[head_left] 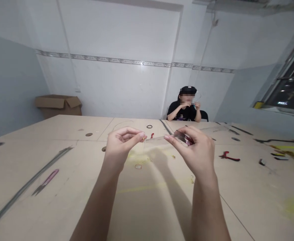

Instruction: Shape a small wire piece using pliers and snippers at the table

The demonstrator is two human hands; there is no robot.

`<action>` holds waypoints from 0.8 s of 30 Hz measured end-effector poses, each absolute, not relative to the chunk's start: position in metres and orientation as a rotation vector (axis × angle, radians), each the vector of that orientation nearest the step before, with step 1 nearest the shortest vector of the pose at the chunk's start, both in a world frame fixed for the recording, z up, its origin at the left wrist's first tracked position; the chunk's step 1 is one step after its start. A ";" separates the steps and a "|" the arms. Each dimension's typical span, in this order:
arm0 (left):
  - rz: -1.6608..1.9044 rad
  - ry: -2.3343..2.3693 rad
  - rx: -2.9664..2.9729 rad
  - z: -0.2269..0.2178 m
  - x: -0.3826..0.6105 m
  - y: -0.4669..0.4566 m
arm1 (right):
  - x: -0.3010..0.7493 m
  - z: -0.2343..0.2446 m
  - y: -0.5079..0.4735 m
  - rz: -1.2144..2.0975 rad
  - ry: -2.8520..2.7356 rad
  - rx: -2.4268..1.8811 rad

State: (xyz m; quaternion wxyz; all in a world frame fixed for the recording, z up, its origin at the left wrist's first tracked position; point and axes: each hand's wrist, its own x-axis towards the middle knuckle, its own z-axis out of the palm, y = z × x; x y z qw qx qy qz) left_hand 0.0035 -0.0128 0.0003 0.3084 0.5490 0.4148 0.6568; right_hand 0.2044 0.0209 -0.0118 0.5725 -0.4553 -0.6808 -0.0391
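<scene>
Both my hands are raised above a big cardboard-coloured table (61, 201). My left hand (122, 144) pinches thumb and forefinger on the end of a small clear plastic bag (159, 140). My right hand (197, 149) is closed on the bag's other end, where something dark red shows between the fingers. The bag stretches nearly level between the two hands. What is inside it is too blurred to name.
A pink snipper (46, 180) lies on the table at the left and red pliers (228, 156) at the right. A black ring (149, 126) and small bits lie farther back. A person in black (184, 110) sits at the far edge. A cardboard box (59, 104) stands by the wall.
</scene>
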 end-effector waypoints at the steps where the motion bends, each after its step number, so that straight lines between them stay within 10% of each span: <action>1: 1.736 1.091 1.456 0.000 0.004 -0.013 | 0.204 -0.012 0.021 -0.092 -1.600 -1.070; 24: 1.756 1.096 1.472 0.000 0.012 -0.015 | 0.203 -0.014 0.023 -0.007 -1.562 -1.119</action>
